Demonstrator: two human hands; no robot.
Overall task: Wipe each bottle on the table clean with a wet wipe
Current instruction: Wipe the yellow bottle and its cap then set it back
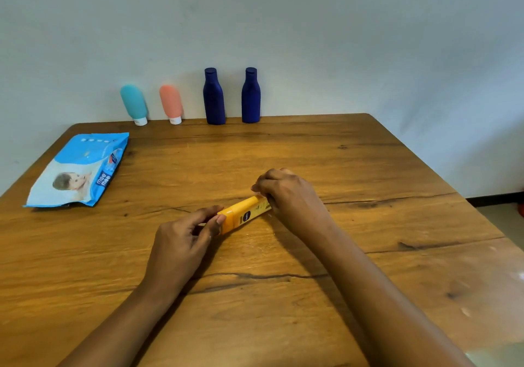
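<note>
Mid-table, yellow bottle lies flat, cap toward left hand.

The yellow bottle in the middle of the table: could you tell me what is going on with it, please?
A person holds the yellow bottle on its side, low over the wooden table. The left hand pinches its cap end and the right hand is curled round the other end. No wipe shows clearly. At the far edge stand a teal tube, a coral tube, a dark blue bottle and a second dark blue bottle. The wipes pack lies at the left.
</note>
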